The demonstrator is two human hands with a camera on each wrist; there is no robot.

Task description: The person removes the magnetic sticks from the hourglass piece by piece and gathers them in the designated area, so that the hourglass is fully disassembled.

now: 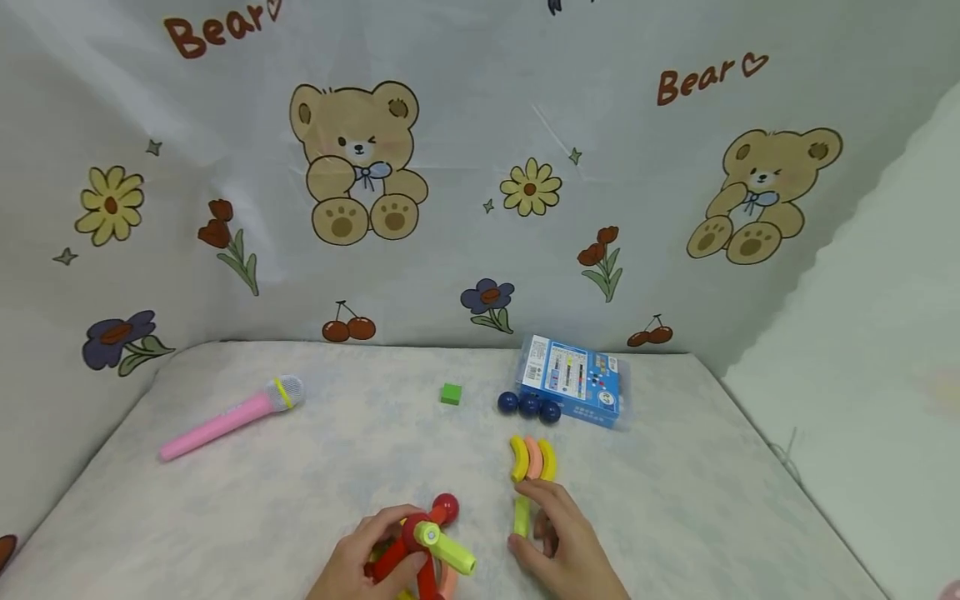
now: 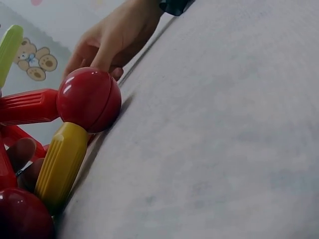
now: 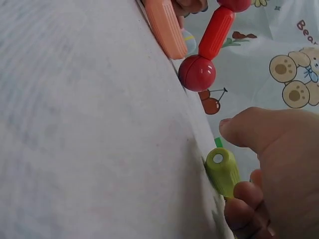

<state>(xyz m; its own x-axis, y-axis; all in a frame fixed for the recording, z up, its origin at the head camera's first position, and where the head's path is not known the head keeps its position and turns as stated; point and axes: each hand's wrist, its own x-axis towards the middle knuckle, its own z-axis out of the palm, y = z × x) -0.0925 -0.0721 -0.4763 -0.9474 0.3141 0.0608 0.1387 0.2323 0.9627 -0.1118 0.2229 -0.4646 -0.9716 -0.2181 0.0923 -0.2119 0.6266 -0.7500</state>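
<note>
My left hand [image 1: 365, 557] grips a frame of magnetic building sticks and balls [image 1: 405, 550], with red and yellow sticks and shiny red balls. A lime-green stick [image 1: 453, 552] juts from its top ball toward the right. Over on the right, my right hand [image 1: 558, 542] reaches around a loose lime-green magnetic stick [image 1: 522, 517] lying on the table. In the right wrist view the thumb [image 3: 244, 130] stands apart from that stick [image 3: 223, 172], while the curled fingertips [image 3: 247, 193] are right beside it. Part of the frame is hidden behind the left fingers.
Two yellow curved sticks and a pink one [image 1: 533, 458] lie just beyond the right hand. Behind them are three dark blue balls [image 1: 528, 406] and a blue box [image 1: 573, 379]. A green block [image 1: 451, 394] sits mid-table, and a pink microphone [image 1: 228, 418] lies at left.
</note>
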